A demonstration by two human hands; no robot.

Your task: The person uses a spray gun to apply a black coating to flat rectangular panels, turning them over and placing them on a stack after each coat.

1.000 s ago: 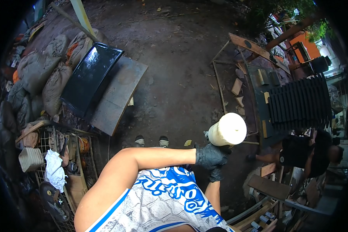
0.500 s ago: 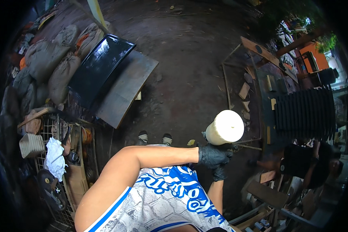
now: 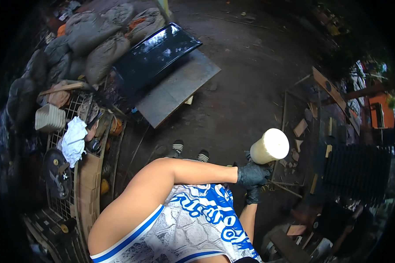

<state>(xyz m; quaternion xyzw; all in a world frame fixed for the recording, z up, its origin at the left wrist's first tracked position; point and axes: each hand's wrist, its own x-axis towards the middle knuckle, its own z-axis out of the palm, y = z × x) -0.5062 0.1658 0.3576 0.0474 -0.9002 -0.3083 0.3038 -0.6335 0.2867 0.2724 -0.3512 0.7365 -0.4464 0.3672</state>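
A pale cylindrical container [image 3: 268, 148] with a bright white round top stands tilted a little to the right in front of me. My left forearm reaches across my body, and my black-gloved left hand [image 3: 251, 174] is closed at the container's lower end. Just below it, my right hand [image 3: 253, 196], gloved in black too, comes up from the lower edge and meets the left. Its fingers are hidden behind the left hand and the container, so their grip does not show.
A glossy black tray-like panel [image 3: 158, 57] leans over a grey board [image 3: 180, 90] ahead on the left, beside stuffed sacks [image 3: 105, 59]. A wire-mesh rack [image 3: 77, 175] with a white cloth [image 3: 74, 140] stands at left. To the right are a dark ribbed stack [image 3: 355, 171] and wood scraps [image 3: 300, 128].
My view has turned left, so the panel, sacks and rack sit further right in it. The container stays at my gloved hands, which keep nearly the same pose.
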